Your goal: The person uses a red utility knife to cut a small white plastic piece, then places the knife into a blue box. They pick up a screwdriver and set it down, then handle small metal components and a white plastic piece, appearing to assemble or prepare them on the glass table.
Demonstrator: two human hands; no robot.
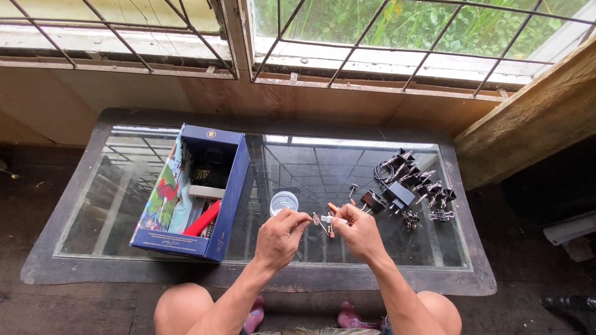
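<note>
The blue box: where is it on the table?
The blue box stands open on the glass table's left half, left of the small clear cup.

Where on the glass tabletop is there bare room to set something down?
Bare glass lies left of the blue box, and between that box and the black binder clips, behind the small clear cup. It is crowded at the clips and adapter, and around both hands.

A dark blue box (pixel 225 180) with a bright floral side in red and green holds a red tool (pixel 203 219). Black clips (pixel 428 186) lie on the dark-framed glass table (pixel 310 282). A clear cup (pixel 284 201) stands beside an orange piece (pixel 333 207). Pink slippers (pixel 351 317) show below.
</note>
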